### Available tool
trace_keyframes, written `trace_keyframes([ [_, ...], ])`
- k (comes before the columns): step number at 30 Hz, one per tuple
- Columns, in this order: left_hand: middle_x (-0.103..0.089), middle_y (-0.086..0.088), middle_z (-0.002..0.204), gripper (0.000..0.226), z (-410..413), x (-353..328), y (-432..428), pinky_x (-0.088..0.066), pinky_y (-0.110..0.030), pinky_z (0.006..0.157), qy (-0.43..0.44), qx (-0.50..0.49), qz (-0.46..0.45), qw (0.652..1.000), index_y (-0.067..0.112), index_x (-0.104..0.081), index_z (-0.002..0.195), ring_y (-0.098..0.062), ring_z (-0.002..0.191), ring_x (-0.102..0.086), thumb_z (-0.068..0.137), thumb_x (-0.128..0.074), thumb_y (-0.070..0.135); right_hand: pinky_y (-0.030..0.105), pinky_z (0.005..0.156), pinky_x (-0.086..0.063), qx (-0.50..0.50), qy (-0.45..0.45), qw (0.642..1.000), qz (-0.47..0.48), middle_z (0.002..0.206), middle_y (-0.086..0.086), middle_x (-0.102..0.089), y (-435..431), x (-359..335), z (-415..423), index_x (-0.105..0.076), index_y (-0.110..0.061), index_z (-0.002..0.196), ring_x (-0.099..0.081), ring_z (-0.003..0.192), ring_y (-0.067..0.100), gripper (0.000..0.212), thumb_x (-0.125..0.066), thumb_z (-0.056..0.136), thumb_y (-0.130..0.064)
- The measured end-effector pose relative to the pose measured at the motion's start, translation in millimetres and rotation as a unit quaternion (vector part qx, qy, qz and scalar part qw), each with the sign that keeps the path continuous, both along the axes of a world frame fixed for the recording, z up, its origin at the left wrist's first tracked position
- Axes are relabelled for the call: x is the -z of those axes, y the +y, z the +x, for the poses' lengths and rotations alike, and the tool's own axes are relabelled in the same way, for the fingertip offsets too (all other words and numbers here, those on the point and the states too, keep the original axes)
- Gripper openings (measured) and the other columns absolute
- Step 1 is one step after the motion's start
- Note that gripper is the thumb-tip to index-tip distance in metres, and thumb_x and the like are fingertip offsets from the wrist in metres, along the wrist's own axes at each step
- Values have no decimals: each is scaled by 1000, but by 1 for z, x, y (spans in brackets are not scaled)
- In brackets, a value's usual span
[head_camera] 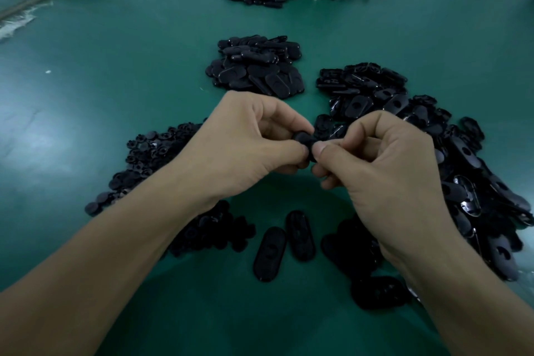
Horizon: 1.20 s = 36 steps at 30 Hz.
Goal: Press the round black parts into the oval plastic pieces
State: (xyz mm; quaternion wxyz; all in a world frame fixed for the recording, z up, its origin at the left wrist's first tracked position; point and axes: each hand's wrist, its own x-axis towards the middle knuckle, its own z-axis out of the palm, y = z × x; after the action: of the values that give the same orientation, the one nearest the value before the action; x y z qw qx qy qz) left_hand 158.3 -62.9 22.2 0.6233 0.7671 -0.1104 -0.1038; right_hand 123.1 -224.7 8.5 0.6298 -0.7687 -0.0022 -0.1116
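Black plastic piece (303, 139) held up over the green table (115, 66), pinched from both sides: left hand (245, 147) and right hand (384, 162) both curled tight on it, thumb tips touching it, rest hidden by fingers. Judgement: keep round part square to the oval's hole, squeeze evenly with both thumbs till flush. Loose round parts (150, 153) lie by the left wrist, oval pieces (433, 147) heaped right.

Matt green desk (144, 66); glossy black plastic ovals (462, 170) heaped right of the hands (312, 150), duller round parts (150, 153) left.
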Motion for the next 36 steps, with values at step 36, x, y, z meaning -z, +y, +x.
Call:
trace_keyframes([
  [36, -76, -10, 79, 15, 4, 3, 3, -58, -21, 63, -28, 12, -14, 999, 10, -69, 89, -12, 65, -71, 86, -70, -5, 17, 75, -55, -45, -19, 995, -86, 88, -16, -75, -4, 6, 6, -70, -33, 100, -71, 85, 1, 21, -71, 91, -15],
])
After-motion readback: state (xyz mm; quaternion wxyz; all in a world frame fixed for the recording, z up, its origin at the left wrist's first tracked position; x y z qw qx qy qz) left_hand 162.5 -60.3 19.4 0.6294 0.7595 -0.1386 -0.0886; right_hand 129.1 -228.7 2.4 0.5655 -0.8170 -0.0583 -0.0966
